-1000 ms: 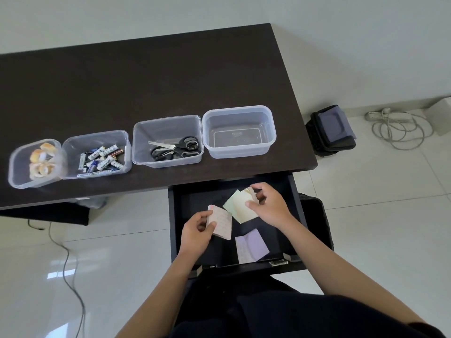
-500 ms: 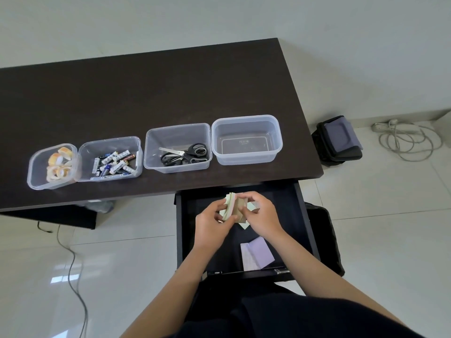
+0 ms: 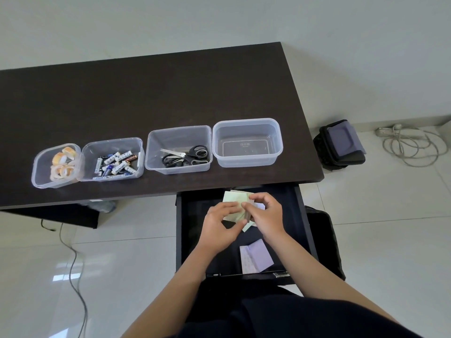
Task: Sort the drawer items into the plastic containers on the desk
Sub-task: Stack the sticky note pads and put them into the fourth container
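Observation:
Over the open black drawer (image 3: 308,230), my left hand (image 3: 219,225) and my right hand (image 3: 264,215) hold a small stack of sticky note pads (image 3: 235,200) between them, pale green on top. A purple sticky note pad (image 3: 256,258) lies on the drawer floor nearer me. On the dark desk (image 3: 146,93) stands a row of clear plastic containers: one with tape rolls (image 3: 62,164), one with batteries (image 3: 116,164), one with scissors (image 3: 185,154), and an empty container (image 3: 247,142) at the right.
A black bag (image 3: 340,145) sits on the tiled floor right of the desk, with a coiled white power strip cable (image 3: 412,145) beyond it. A grey cable (image 3: 75,264) trails over the floor at the left. My dark-clothed lap fills the bottom edge.
My hands came together: the pad in my left hand and the pale green one in my right were joined into one stack, now lifted slightly toward the desk edge.

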The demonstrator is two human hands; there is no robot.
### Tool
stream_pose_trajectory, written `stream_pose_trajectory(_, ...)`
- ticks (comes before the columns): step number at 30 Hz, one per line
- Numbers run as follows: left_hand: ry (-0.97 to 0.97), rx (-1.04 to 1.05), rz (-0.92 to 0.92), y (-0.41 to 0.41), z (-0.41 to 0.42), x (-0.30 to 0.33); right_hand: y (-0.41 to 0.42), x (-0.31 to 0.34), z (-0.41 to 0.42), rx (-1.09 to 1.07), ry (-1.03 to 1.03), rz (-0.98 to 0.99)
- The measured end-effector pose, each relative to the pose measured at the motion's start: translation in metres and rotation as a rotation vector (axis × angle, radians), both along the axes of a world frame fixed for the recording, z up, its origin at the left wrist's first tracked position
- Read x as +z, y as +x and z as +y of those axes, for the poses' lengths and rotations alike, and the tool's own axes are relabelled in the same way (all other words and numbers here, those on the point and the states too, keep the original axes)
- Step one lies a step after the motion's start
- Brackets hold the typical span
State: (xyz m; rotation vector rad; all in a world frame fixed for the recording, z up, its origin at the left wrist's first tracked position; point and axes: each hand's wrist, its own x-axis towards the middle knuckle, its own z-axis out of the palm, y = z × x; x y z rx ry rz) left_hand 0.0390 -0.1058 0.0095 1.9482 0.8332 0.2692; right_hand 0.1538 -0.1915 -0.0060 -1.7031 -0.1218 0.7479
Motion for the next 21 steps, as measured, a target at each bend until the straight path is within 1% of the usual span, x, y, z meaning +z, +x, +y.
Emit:
stream_pose_trajectory(1,0.013,0.050,0.002,-0.002,0.001,0.000,0.001,-0.001,-0.002,0.009,0.007,0.011)
stream_pose_trajectory(3,-0.061,0.158,0.003,-0.005,0.006,-0.002,0.003,-0.001,-0.006,0.042,0.026,0.029)
stream_pose_trajectory(5,-0.241,0.204,0.004,-0.008,0.014,-0.003,0.004,0.000,-0.009,0.086,0.043,0.052)
stream_pose_trajectory(8,-0.581,0.222,-0.040,-0.011,0.019,-0.001,0.003,-0.001,-0.012,0.137,0.043,0.086)
stream_pose_trajectory(10,-0.696,0.235,-0.042,-0.014,0.020,0.000,0.002,-0.003,-0.014,0.165,0.032,0.090)
stream_pose_trajectory(16,-0.747,0.243,-0.017,-0.022,0.017,-0.006,-0.007,-0.006,-0.014,0.195,0.019,0.048)
stream_pose_trajectory(21,-0.773,0.287,-0.019,-0.029,0.017,-0.007,-0.012,-0.010,-0.012,0.173,0.029,0.052)
